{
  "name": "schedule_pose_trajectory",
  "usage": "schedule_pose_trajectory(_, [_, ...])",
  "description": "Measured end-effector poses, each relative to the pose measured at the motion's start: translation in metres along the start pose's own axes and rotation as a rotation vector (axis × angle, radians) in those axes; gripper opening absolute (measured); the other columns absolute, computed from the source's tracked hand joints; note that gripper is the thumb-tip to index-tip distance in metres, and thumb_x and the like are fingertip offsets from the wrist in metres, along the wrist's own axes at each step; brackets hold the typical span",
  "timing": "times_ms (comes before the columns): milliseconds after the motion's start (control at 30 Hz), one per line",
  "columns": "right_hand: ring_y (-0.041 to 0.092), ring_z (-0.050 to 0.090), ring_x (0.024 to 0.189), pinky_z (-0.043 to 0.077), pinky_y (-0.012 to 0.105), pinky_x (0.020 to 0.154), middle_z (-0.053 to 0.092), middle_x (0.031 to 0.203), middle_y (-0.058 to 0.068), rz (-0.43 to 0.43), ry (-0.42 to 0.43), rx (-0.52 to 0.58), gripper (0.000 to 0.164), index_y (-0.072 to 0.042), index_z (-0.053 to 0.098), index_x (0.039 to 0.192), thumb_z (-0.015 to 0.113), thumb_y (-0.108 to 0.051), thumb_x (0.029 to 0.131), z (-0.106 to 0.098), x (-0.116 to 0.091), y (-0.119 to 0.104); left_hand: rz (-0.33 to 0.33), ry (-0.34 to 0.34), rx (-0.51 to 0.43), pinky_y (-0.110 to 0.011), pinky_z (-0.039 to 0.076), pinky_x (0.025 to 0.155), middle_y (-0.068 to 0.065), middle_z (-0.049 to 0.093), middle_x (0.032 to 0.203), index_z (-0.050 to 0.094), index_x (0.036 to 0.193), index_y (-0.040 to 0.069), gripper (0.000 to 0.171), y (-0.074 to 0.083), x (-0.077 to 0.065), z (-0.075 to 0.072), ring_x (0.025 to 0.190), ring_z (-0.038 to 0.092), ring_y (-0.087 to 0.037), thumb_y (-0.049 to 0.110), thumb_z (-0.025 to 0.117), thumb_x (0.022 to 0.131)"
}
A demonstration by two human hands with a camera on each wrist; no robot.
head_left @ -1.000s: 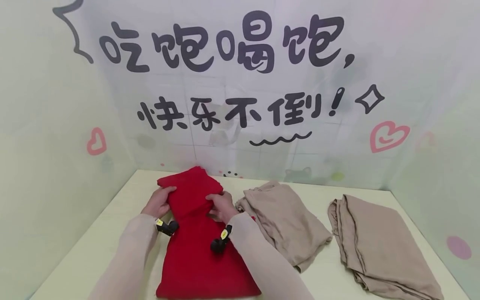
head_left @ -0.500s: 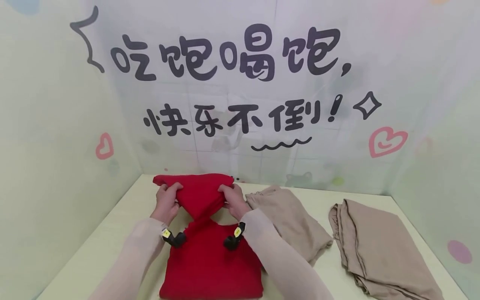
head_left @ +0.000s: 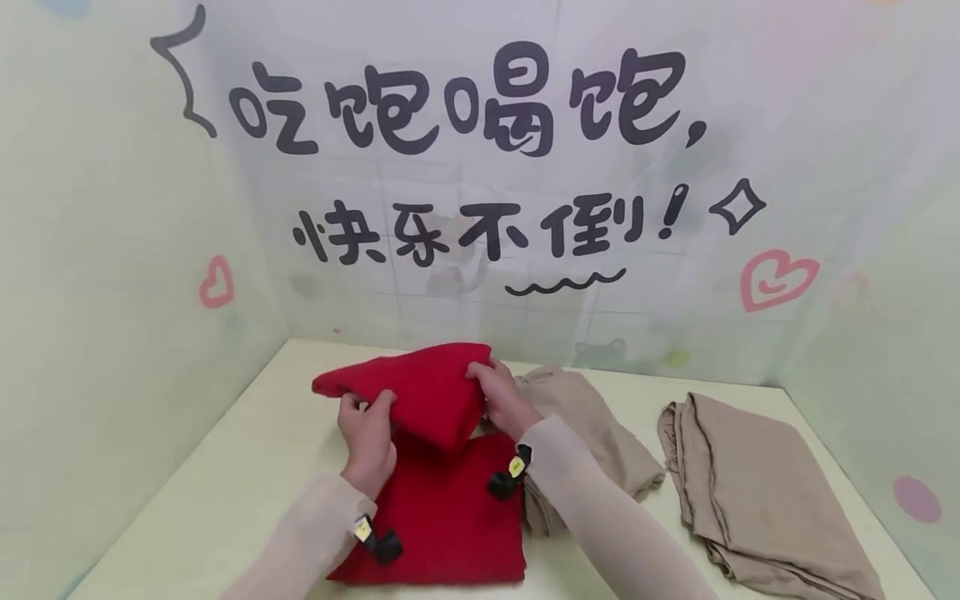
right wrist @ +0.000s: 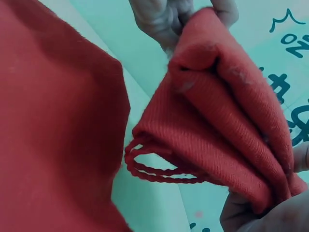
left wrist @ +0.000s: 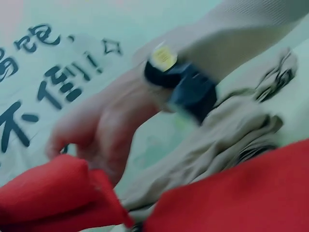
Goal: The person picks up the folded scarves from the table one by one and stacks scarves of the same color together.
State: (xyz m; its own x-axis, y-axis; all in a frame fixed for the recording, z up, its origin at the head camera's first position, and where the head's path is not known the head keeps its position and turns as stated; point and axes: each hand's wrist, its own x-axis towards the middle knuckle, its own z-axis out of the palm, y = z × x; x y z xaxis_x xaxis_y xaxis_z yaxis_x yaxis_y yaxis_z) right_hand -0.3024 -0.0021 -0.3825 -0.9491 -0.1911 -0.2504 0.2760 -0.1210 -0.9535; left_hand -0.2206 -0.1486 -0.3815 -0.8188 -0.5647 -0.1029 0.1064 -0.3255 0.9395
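A red knit garment (head_left: pixel 450 533) lies on the table, its far part raised as a folded bundle (head_left: pixel 427 392). My left hand (head_left: pixel 367 437) holds the near left of that bundle, thumb on top and fingers partly hidden beneath. At the bundle's right end my right hand (head_left: pixel 506 396) grips the cloth, with its thumb on top. From the right wrist view, the raised part (right wrist: pixel 212 111) shows rolled layers, and a braided red cord (right wrist: pixel 164 176) hangs from it. Whether the bundle still joins the flat part is hidden behind my hands and the cloth.
A folded beige cloth (head_left: pixel 600 433) lies beside the red garment, partly behind my right arm. Farther right is a larger folded beige cloth (head_left: pixel 772 492). Printed wall sheeting (head_left: pixel 450 317) encloses the pale tabletop (head_left: pixel 225 467) at the back and sides.
Both hands have lifted the red garment's far part and carried it right, tilting it so its right end stands higher. My left hand has also come nearer. The beige cloths stay put.
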Motion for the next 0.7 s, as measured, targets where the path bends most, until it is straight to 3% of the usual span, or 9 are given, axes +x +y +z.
schedule_pose_trajectory(167, [0.024,0.047,0.102,0.039,0.035,0.087,0.05,0.118,0.013,0.027,-0.048,-0.063,0.041,-0.001,0.044,0.121,0.049,-0.009,0.082,-0.009,-0.01,0.01,0.019,0.019,-0.026,-0.02,0.038,0.059,0.004,0.043,0.093,0.034,0.09,0.014,0.024,-0.013,-0.031,-0.006,0.069,0.043,-0.008,-0.001,0.052,0.085])
schedule_pose_trajectory(367, [0.023,0.043,0.102,0.033,0.034,0.09,0.047,0.12,0.012,0.006,-0.101,-0.094,0.057,-0.001,0.039,0.134,0.047,-0.005,0.077,-0.025,-0.026,0.019,0.017,0.001,-0.093,-0.02,0.043,0.063,0.004,0.048,0.093,0.039,0.096,0.011,0.026,-0.023,-0.066,-0.01,0.076,0.048,-0.009,-0.007,0.053,0.084])
schedule_pose_trajectory(500, [0.024,0.04,0.104,0.031,0.035,0.09,0.044,0.126,0.012,-0.02,-0.154,-0.141,0.061,-0.002,0.036,0.138,0.046,-0.001,0.078,-0.038,-0.039,0.026,-0.048,0.001,-0.069,-0.02,0.048,0.072,0.002,0.048,0.102,0.039,0.104,0.008,0.031,-0.032,-0.09,-0.013,0.09,0.052,-0.01,-0.011,0.053,0.083])
schedule_pose_trajectory(567, [0.024,0.041,0.103,0.033,0.034,0.088,0.045,0.126,0.014,-0.021,-0.166,-0.161,0.055,0.001,0.039,0.133,0.047,-0.001,0.078,-0.044,-0.045,0.031,-0.088,0.006,-0.049,-0.021,0.049,0.074,0.0,0.047,0.107,0.037,0.108,0.006,0.035,-0.038,-0.101,-0.015,0.094,0.051,-0.01,-0.012,0.054,0.083])
schedule_pose_trajectory(700, [0.022,0.046,0.101,0.039,0.031,0.084,0.049,0.124,0.012,0.009,-0.184,-0.175,0.052,-0.001,0.044,0.132,0.051,-0.003,0.08,-0.053,-0.054,0.042,-0.151,0.012,-0.045,-0.024,0.05,0.074,-0.005,0.045,0.113,0.034,0.117,0.0,0.045,-0.053,-0.115,-0.021,0.097,0.05,-0.013,-0.013,0.056,0.08])
